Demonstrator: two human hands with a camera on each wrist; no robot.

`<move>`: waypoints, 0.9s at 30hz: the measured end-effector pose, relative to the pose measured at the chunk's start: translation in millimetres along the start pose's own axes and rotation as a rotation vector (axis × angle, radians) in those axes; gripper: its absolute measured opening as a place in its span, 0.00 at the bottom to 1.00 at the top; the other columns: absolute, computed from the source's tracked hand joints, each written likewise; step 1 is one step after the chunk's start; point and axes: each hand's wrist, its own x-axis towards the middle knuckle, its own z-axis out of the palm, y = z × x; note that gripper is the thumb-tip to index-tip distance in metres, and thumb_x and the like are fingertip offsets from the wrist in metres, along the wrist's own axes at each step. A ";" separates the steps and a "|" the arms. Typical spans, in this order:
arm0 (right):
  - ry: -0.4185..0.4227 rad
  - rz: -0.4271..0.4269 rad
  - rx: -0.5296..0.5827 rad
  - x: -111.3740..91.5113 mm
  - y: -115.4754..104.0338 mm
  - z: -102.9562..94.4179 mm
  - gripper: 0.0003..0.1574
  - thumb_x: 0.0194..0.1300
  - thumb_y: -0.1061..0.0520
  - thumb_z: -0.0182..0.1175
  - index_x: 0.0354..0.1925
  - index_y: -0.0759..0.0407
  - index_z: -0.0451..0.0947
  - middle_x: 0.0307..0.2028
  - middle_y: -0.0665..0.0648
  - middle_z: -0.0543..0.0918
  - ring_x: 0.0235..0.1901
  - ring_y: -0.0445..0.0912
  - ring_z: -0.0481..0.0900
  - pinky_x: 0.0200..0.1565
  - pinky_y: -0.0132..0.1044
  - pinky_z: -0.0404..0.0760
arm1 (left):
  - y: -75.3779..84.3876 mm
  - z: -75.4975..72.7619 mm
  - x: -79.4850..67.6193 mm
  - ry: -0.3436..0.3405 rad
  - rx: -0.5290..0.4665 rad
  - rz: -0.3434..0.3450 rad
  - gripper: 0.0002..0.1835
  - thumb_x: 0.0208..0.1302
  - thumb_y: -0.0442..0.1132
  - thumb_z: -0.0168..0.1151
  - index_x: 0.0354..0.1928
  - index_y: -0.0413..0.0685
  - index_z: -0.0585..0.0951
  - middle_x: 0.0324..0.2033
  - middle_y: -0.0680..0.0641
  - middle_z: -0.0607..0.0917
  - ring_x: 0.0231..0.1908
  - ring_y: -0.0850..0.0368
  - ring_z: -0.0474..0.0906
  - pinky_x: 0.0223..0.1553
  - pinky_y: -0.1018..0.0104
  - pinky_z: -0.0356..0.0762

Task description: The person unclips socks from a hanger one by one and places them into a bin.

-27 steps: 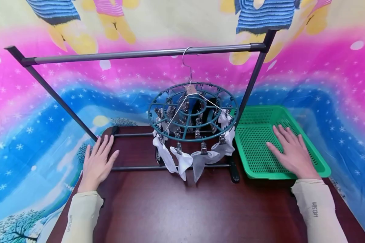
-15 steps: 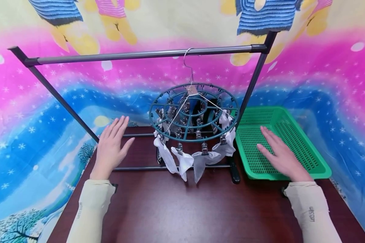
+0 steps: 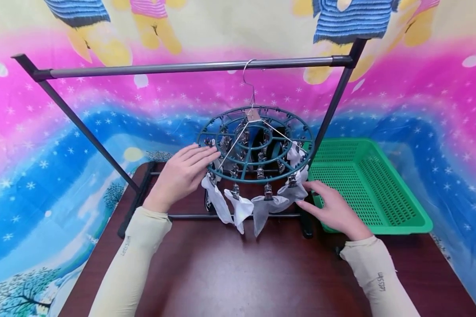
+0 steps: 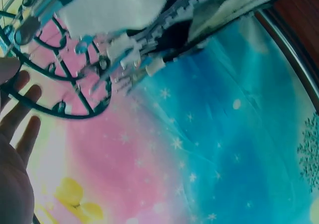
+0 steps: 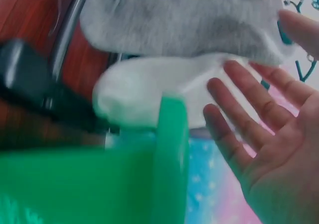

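Observation:
A round green hanger (image 3: 247,180) with metal clips hangs by its hook, carrying several socks, among them a white sock (image 3: 239,208) and a greyish sock (image 3: 262,213). At its left rim is my left hand (image 3: 182,174), fingers straight; in the left wrist view, thumb and fingers of this hand (image 4: 17,159) lie close to the ring. My right hand (image 3: 335,209) is beside the hanger's right-hand socks, thumb and fingers spread. In the right wrist view the palm of this hand (image 5: 279,134) faces a grey sock (image 5: 184,22) and a white sock (image 5: 144,87); contact is unclear.
The dark rack's top bar (image 3: 162,67) runs above the hanger, and its lower rail (image 3: 190,216) lies near the brown table (image 3: 242,273). To the right stands a green perforated basket (image 3: 408,193). A patterned cloth (image 3: 174,103) covers the walls behind and at the sides.
Both hands have moved inward: the left from the table's left side to the hanger's rim, the right from over the green basket to the socks on the right. The hanger stays on its bar.

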 end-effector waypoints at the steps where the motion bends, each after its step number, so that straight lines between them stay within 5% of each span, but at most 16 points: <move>1: 0.013 -0.011 -0.001 2.4 -1.9 3.0 0.29 0.73 0.43 0.65 0.65 0.56 0.77 0.56 0.57 0.82 0.56 0.57 0.79 0.55 0.58 0.80 | 1.4 1.2 1.0 0.005 0.002 0.006 0.29 0.68 0.33 0.67 0.70 0.51 0.78 0.64 0.45 0.83 0.64 0.47 0.81 0.72 0.49 0.71; 5: 0.096 -0.066 0.017 10.7 -7.1 13.4 0.08 0.70 0.51 0.69 0.42 0.54 0.83 0.42 0.53 0.79 0.41 0.51 0.78 0.42 0.43 0.80 | 4.0 2.4 1.4 0.022 0.014 0.008 0.27 0.65 0.30 0.70 0.66 0.49 0.81 0.58 0.44 0.87 0.58 0.45 0.84 0.65 0.48 0.77; 9: 0.198 -0.094 0.041 16.3 -9.7 21.4 0.16 0.67 0.58 0.70 0.26 0.52 0.75 0.37 0.56 0.72 0.34 0.47 0.71 0.35 0.35 0.71 | 3.2 1.0 0.9 0.031 0.016 0.005 0.27 0.65 0.29 0.69 0.65 0.49 0.82 0.57 0.44 0.88 0.57 0.44 0.85 0.64 0.47 0.78; 19: 0.452 -0.136 0.007 12.2 -5.1 27.5 0.02 0.59 0.63 0.75 0.32 0.60 0.89 0.38 0.59 0.67 0.38 0.45 0.64 0.35 0.34 0.63 | -4.1 1.4 -0.9 0.071 -0.012 -0.007 0.24 0.66 0.27 0.65 0.64 0.50 0.83 0.56 0.44 0.88 0.57 0.45 0.85 0.65 0.48 0.78; 24: 0.556 -0.185 -0.114 7.9 -0.4 23.6 0.06 0.53 0.63 0.78 0.32 0.64 0.91 0.43 0.65 0.71 0.44 0.55 0.68 0.41 0.43 0.67 | -7.3 2.0 -3.6 0.083 -0.014 -0.026 0.23 0.68 0.28 0.64 0.64 0.50 0.83 0.55 0.44 0.89 0.58 0.46 0.84 0.67 0.50 0.77; 27: 0.572 -0.162 -0.209 4.2 -2.5 21.6 0.09 0.54 0.60 0.78 0.34 0.63 0.92 0.47 0.66 0.75 0.44 0.58 0.74 0.36 0.48 0.74 | -8.5 2.4 -4.5 0.084 -0.017 -0.029 0.23 0.68 0.29 0.63 0.64 0.50 0.83 0.55 0.44 0.89 0.58 0.46 0.84 0.67 0.50 0.76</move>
